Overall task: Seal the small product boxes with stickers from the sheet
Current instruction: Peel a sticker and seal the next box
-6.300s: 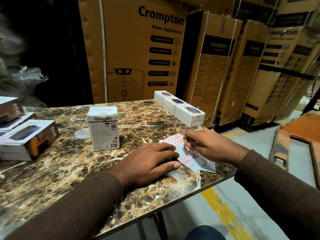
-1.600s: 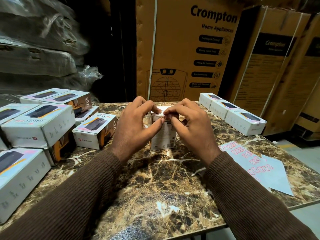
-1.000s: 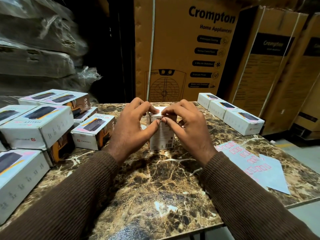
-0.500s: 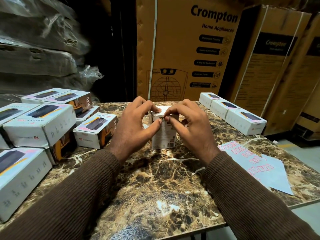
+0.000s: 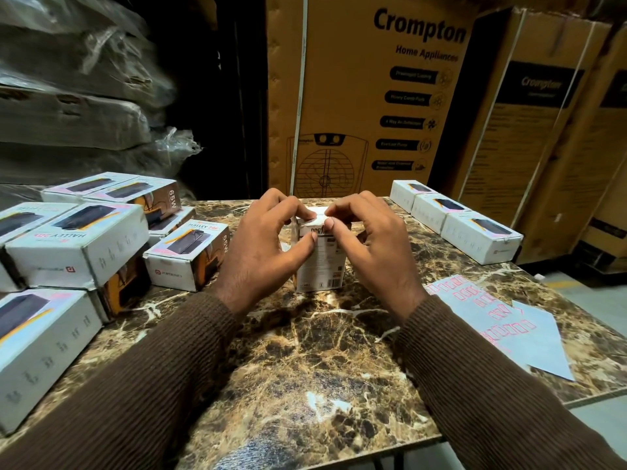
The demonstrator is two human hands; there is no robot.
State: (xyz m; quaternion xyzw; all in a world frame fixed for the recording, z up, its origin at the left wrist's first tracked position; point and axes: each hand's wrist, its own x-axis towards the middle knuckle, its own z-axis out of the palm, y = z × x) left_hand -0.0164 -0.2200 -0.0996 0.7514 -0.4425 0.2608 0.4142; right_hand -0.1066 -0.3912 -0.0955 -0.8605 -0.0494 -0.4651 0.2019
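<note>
"Crompton Home Appliances" on big carton [image 5: 366, 96]; "HALLEY 20K", "65W" on small box [image 5: 190, 256]

- A small white box [image 5: 320, 262] stands upright on the marble table [image 5: 305, 361], between both hands.
- The left hand [image 5: 261, 245] curls round its left side — thumb on the front face, fingertips on the top edge.
- The right hand [image 5: 369, 242] pinches at the same top edge.
- The sticker sheet [image 5: 502, 320] lies flat to the right — apart from the hands.
- White product boxes [image 5: 78, 242] crowd the left; three more [image 5: 454, 218] line the far right.

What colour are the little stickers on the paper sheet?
Pinkish red outlines on the pale sticker sheet, head view.
</note>
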